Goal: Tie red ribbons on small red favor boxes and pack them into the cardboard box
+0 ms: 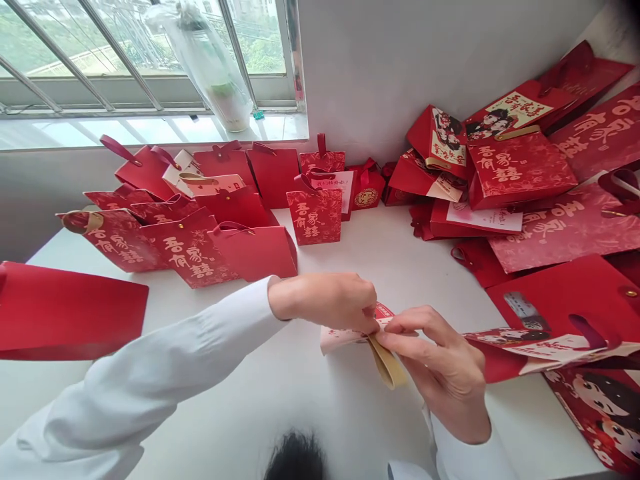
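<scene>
Over the middle of the white table, a small pale pink paper gift bag with some red print is partly hidden by my fingers. A tan ribbon handle loops out from its top edge toward me. My left hand reaches across from the left, its fingers closed in a pinch on the bag's top edge where the ribbon starts. From the right, my right hand pinches with thumb and forefinger at the same spot beside the ribbon. The fingertips of both hands nearly touch, and they cover the fastening point.
Several red gift bags stand at the back left of the table. One small bag stands ahead of my hands. A red bag lies at the left. More are heaped along the right. A wrapped cup stands on the windowsill.
</scene>
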{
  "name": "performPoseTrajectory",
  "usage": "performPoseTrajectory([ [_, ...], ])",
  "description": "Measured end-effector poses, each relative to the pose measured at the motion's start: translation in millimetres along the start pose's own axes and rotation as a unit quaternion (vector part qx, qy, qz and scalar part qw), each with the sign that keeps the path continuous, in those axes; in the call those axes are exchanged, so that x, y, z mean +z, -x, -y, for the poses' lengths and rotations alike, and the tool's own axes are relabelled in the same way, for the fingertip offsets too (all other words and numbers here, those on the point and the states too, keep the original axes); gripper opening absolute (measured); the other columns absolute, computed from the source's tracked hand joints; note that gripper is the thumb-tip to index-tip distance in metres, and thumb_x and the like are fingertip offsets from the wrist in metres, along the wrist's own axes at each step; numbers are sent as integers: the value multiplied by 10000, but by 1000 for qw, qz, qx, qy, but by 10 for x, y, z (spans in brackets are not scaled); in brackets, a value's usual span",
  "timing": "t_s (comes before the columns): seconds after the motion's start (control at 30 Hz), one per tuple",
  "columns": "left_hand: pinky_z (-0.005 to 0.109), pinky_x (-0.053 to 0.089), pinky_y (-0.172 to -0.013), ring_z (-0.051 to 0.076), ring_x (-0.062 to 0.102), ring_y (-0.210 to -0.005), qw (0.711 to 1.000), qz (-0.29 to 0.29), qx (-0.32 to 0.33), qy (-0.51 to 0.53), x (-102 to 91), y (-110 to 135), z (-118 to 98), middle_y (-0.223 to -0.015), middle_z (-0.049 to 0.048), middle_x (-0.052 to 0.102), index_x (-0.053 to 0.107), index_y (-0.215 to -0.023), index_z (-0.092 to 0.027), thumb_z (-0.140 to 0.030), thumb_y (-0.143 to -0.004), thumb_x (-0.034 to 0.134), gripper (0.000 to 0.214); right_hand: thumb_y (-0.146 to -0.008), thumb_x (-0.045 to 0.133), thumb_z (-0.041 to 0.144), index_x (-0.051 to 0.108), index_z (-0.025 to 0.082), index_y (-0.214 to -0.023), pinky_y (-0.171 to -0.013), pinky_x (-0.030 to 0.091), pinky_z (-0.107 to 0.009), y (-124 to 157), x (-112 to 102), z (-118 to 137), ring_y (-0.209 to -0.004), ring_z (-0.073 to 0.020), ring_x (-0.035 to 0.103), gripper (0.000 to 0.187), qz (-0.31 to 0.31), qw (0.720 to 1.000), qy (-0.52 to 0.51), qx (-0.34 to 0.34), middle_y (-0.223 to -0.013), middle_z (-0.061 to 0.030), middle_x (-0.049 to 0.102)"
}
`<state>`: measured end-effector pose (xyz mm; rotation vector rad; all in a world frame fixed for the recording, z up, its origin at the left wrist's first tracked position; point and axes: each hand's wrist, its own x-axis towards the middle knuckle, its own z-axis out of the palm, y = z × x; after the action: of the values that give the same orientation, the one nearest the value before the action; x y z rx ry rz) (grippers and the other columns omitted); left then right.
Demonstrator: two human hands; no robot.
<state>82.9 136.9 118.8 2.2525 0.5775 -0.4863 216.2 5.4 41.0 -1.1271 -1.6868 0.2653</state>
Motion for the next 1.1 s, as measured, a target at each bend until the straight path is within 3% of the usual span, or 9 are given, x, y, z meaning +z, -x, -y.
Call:
performPoseTrajectory([
  [0.23,252,263,-459,106,341,-474,991,90,-86,45,-100,-10,-49,-551,-11,433,435,-465,-171,-251,-728,541,295,-845,515,-12,694,234,-988,-680,530,-293,-7,32,83,-776,-162,583,336,22,1000,-1,6,-838,-48,609],
  [0.4,219,301,-471,110,437,-522,984,108,-126,71,-115,-17,-110,-566,0,530,510,-476,-156,-223,-707,569,248,-861,488,12,691,225,-960,-655,520,-276,-31,32,152,-784,-164,596,311,41,998,33,31,-836,-45,631],
  [0.53,205,350,-499,117,529,-566,996,42,-64,53,-150,65,-44,-614,11,620,605,-556,-152,-262,-761,560,237,-871,529,97,679,221,-959,-643,527,-267,-51,14,160,-794,-162,615,214,64,995,56,56,-875,-40,649],
  [0.63,182,410,-618,116,612,-707,998,-49,27,42,-154,284,99,-802,17,704,707,-779,-171,-211,-842,478,240,-865,568,158,677,212,-928,-623,512,-261,-57,-4,151,-769,-157,613,137,88,992,54,66,-872,-36,649],
  [0.8,186,436,-759,140,613,-930,981,-145,101,86,159,601,324,-1098,28,674,642,-1120,-221,-229,-803,627,317,-862,622,198,673,214,-917,-623,475,-235,-69,-25,186,-746,-137,600,76,103,989,31,101,-850,-14,657],
  [0.87,185,444,-719,135,609,-888,970,-184,107,120,357,582,340,-1078,34,673,625,-1124,-209,-252,-766,681,365,-863,637,225,670,209,-871,-614,449,-229,-85,-22,203,-708,-127,585,37,101,989,37,100,-801,1,650],
  [0.97,177,438,-639,113,592,-767,952,-226,103,179,601,448,306,-913,23,687,652,-983,-171,-294,-783,663,234,-885,613,250,656,199,-803,-581,401,-220,-116,-3,208,-620,-106,530,106,91,991,57,86,-706,20,609],
  [1.1,171,433,-599,85,538,-646,921,-273,81,266,762,318,268,-772,6,653,638,-824,-133,-261,-781,634,135,-902,573,251,595,189,-684,-519,330,-215,-149,22,196,-526,-92,413,228,74,990,89,83,-585,43,498],
])
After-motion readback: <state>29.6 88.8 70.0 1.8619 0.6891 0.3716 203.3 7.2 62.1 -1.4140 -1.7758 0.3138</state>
